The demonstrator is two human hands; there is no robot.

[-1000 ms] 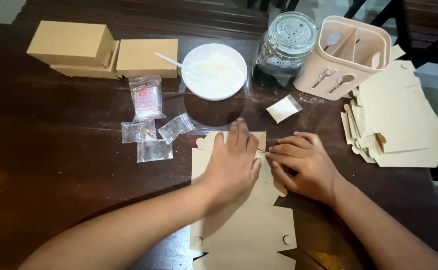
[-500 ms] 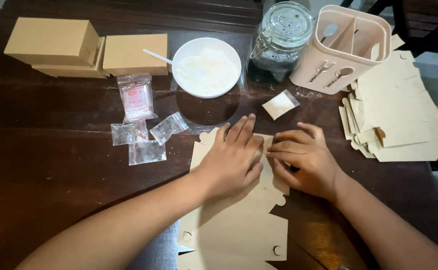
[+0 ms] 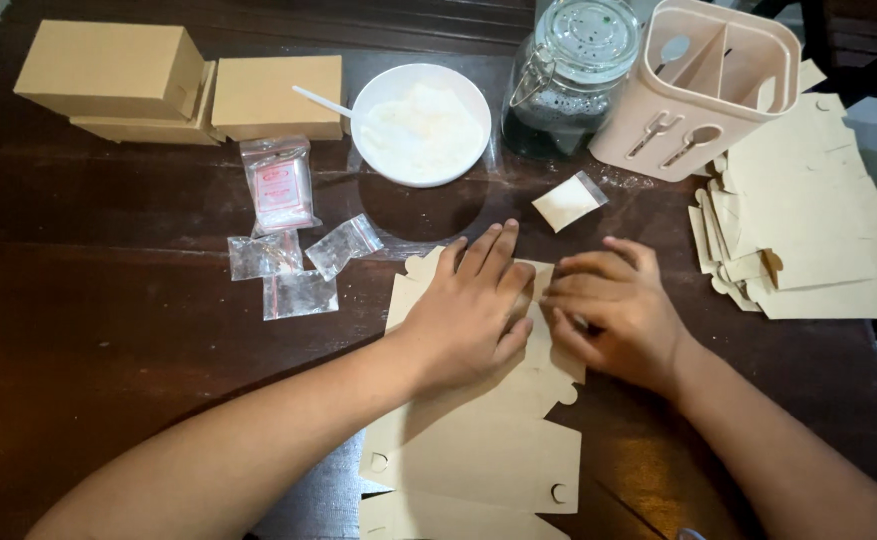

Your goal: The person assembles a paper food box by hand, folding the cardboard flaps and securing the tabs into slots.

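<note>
A flat tan cardboard box blank [image 3: 478,450] lies on the dark wooden table [image 3: 108,330] in front of me. My left hand [image 3: 468,310] presses flat on its upper part, fingers spread. Beside it, my right hand [image 3: 613,310] rests on the blank's right edge with the fingers curled down onto a flap. Both hands touch the cardboard near its top end, and they hide the fold beneath them.
Folded tan boxes [image 3: 118,75] stand at the back left. Small clear plastic bags [image 3: 293,260] lie left of the blank. A white bowl [image 3: 420,125] with a spoon, a glass jar [image 3: 573,70], a beige caddy [image 3: 703,85], a small packet [image 3: 568,200] and stacked blanks [image 3: 808,210] line the back and right.
The view has shifted, so the blank shows further down the frame. Both hands stay pressed on the cardboard, with the left fingers spread slightly wider.
</note>
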